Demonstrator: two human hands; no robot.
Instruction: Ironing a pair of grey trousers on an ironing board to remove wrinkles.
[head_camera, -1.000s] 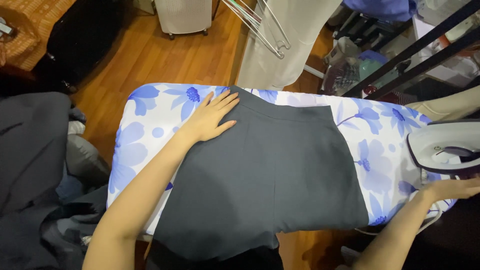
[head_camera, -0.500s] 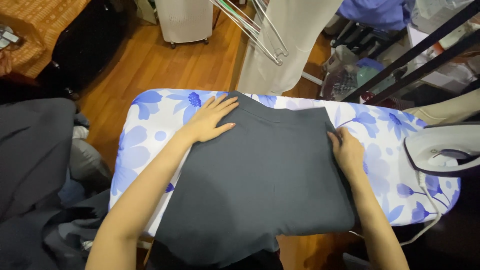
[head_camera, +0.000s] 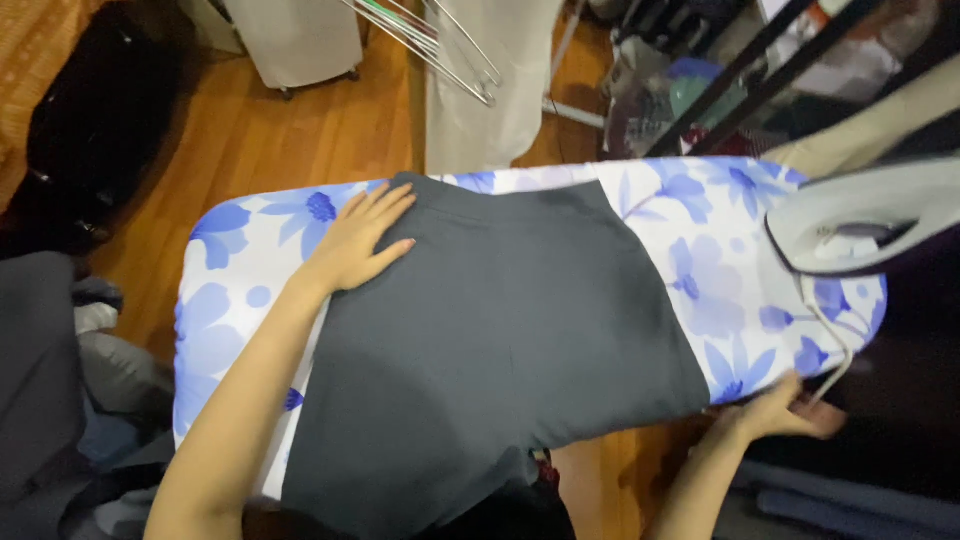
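A dark grey garment (head_camera: 500, 320) lies flat across an ironing board (head_camera: 230, 250) with a white cover printed with blue flowers. My left hand (head_camera: 358, 240) rests palm down on the garment's upper left corner, fingers spread. My right hand (head_camera: 785, 410) is at the board's near right edge, below the garment's right corner, by the white cord (head_camera: 828, 330) of the iron. It looks motion-blurred, and its grip is unclear. A white iron (head_camera: 865, 215) stands on the board's right end.
Wooden floor lies beyond the board. A pale garment on wire hangers (head_camera: 480, 80) hangs behind it. A white wheeled unit (head_camera: 295, 40) stands at the back left. Dark clothes (head_camera: 50, 380) pile at the left. A black rack (head_camera: 740, 70) with clutter is at the back right.
My right hand left the garment's right edge and dropped to the board's near right edge by the cord. The view shifted left and tilted. My left hand stayed put.
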